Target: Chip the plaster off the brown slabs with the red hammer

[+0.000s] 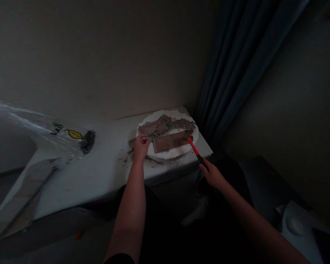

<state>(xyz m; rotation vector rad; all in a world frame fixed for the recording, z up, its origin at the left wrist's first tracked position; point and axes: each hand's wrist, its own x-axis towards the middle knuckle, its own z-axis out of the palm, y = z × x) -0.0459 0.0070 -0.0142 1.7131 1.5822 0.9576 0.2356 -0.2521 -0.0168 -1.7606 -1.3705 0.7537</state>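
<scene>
My right hand (211, 173) is wrapped round the black grip of a hammer (193, 146) with a red shaft. The hammer's dark head rests at the right end of a flat reddish-brown slab (169, 142). My left hand (142, 146) is at the left edge of a round white board (178, 150), its fingertips pinched together beside small crumbs; whatever they hold is too small to name. Behind the slab lies a broken brown piece (154, 127). A pile of grey-brown fragments (183, 124) lies at the board's far right.
The board stands on a white table (99, 183), with crumbs scattered around it. A clear plastic bag (63, 135) with a yellow print and dark contents lies to the left. Cardboard (24, 198) hangs over the left edge. A blue-grey curtain (236, 73) hangs at the right.
</scene>
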